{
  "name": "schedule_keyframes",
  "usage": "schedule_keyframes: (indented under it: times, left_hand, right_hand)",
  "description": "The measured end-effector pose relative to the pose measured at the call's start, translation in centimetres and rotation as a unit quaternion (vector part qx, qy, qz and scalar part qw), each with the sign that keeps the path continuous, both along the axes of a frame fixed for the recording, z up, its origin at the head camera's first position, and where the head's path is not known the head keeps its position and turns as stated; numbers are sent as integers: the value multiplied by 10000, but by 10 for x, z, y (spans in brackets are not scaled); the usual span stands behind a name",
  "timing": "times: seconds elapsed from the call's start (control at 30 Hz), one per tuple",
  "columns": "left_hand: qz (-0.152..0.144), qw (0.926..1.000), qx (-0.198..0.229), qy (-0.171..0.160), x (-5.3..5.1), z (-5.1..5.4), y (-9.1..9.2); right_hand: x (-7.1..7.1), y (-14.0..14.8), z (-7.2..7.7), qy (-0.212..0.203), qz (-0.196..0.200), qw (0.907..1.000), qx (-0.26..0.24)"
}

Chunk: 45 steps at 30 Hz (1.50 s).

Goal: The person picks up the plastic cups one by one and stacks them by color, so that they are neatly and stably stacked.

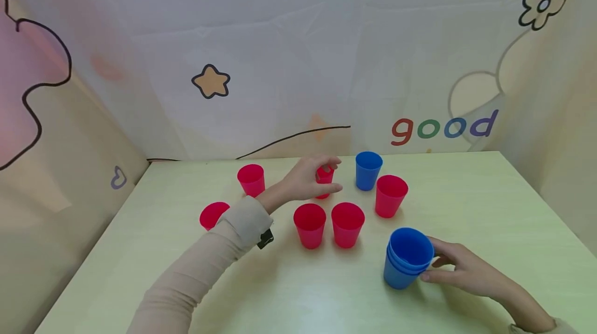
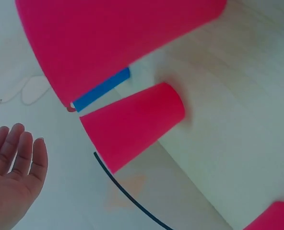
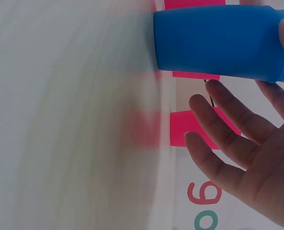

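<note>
The right hand (image 1: 459,269) pinches a blue stack (image 1: 401,272) near its rims, thumb and index finger on the sides, at the lower right of the head frame; the left hand (image 1: 305,178) holds nothing, its thumb and fingers spread about a red cup (image 1: 325,174) near the centre of that frame. The stack appears to stand upright on the table (image 1: 289,292). Judging by how things lie, the nesting of blue cups is partly done: at least two sit one inside another, though the exact count cannot be told. A lone blue cup (image 1: 367,173) stands apart at the upper right of the group. None of the six red cups looks nested: besides the one by the left hand, two stand side by side (image 1: 310,228) (image 1: 347,226) below centre, one (image 1: 389,199) right of centre, and two (image 1: 252,181) (image 1: 213,215) towards the left, the lower one partly hidden by the sleeve (image 1: 210,256). The head view overlaps hand and cup, whereas the left wrist view shows the left fingers straight and clear of the red there. The right wrist view shows three fingers hanging free of the stack, which the head view barely reveals; only the head view looks down into the top blue cup.
</note>
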<state>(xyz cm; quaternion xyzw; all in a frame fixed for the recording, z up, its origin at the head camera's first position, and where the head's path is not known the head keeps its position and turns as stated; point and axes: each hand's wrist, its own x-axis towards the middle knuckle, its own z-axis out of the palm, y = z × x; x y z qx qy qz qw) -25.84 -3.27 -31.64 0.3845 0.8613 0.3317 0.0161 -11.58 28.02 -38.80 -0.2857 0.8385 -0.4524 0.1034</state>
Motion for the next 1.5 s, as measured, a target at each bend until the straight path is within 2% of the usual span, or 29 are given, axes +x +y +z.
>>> schedule_keyframes:
  times: [0.33,0.63,0.87,0.97,1.1,1.3,1.5]
  left_hand:
    - [149,9970,-630,-430,-28,-2,6]
    - [-112,9939,-844,-704,-53,-2,15]
    - [-419,9906,-911,-932,-71,-2,24]
    - [-417,9900,-923,-977,-78,-3,26]
    - [-391,9889,-934,-1087,-85,-1,28]
    - [-555,9845,-1094,-1250,-93,3,35]
    - [-562,9808,-1217,-1417,-99,-2,41]
  right_hand:
    - [-1,3,-1,-22,30,10000,-16]
    - [-1,2,-2,206,175,9996,-105]
    - [0,2,0,162,145,9998,-44]
    - [0,1,1,134,131,9998,-20]
    - [-1,0,2,84,131,9999,-19]
    - [-2,0,2,58,119,9999,-35]
    - [0,2,1,71,73,9999,24]
